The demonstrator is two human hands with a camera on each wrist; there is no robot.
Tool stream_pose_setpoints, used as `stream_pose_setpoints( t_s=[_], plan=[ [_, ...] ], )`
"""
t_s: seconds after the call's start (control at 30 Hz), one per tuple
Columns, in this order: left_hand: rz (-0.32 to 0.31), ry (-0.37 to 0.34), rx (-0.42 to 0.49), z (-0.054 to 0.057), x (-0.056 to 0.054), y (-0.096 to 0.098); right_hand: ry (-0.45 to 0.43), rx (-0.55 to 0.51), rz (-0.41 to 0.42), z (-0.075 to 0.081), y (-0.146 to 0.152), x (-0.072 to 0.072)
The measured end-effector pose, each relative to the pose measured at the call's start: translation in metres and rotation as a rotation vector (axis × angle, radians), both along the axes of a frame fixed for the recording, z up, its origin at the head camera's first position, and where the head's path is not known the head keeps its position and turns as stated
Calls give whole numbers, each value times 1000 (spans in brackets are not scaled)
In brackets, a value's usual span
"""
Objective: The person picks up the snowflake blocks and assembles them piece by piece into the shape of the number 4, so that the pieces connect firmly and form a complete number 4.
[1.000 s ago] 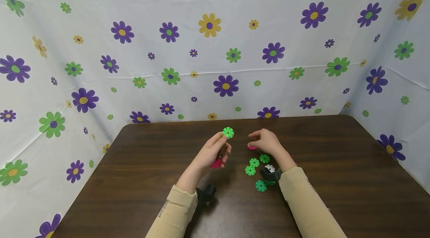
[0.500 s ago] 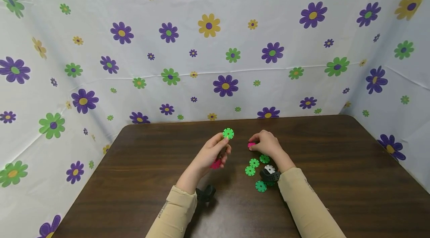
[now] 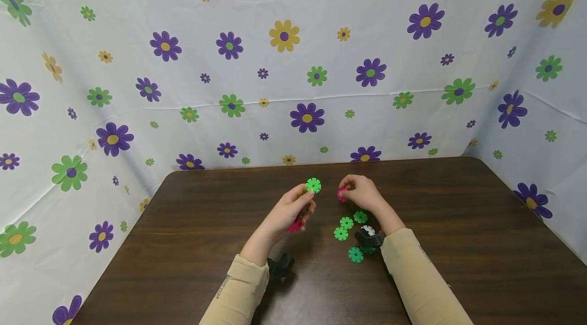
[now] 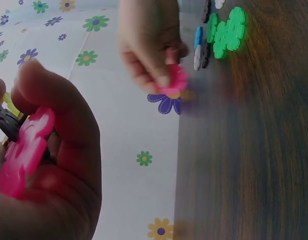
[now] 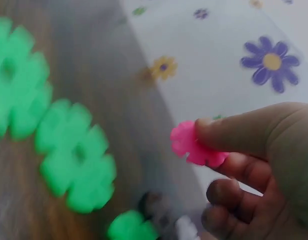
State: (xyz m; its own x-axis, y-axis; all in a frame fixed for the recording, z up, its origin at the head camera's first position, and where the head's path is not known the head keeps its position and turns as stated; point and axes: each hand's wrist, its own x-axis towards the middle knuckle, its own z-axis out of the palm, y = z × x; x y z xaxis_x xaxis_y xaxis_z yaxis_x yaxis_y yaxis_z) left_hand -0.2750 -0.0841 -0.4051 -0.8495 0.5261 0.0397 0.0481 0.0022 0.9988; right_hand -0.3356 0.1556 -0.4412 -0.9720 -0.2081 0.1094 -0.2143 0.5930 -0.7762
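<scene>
My left hand (image 3: 285, 214) pinches a bright green notched disc (image 3: 314, 185) upright at its fingertips. Tucked in that same palm is a pink notched disc (image 4: 26, 155), along with a black piece (image 4: 9, 124) that is partly hidden by the fingers. To the right, my right hand (image 3: 364, 195) holds another pink notched disc (image 5: 186, 141) between thumb and forefinger, raised off the table. The two hands are a short way apart. Below the right hand lie several loose discs, among them light green discs (image 3: 346, 222) and a white disc (image 3: 368, 230).
A darker green disc (image 3: 355, 254) lies nearest me, with others partly hidden under the right wrist's black camera mount (image 3: 369, 238). Blue (image 4: 198, 36) and dark pieces show in the left wrist view. A flowered cloth (image 3: 257, 126) stands behind the brown table (image 3: 206, 202).
My right hand has closed on the pink disc and lifted it slightly from the table. The left hand stays nearly in place, its green disc shifting only a little.
</scene>
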Motion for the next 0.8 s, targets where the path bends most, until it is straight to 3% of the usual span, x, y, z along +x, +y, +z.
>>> stream_pose_setpoints(
  t_s=[0.1,0.27,0.47,0.63,0.8],
  plan=[
    [-15,3,-4,0,0,0,18,-139,0,11,-3,3],
    [-27,7,-10,-2,0,1,-29,-384,5,31,-11,11],
    [-31,-10,10,-6,0,3,-60,-605,70,45,-16,18],
    [-43,-36,25,-6,0,5,-86,-739,147,46,-20,20],
    [-55,-56,35,-6,0,5,-106,-799,187,48,-25,22]
  ],
)
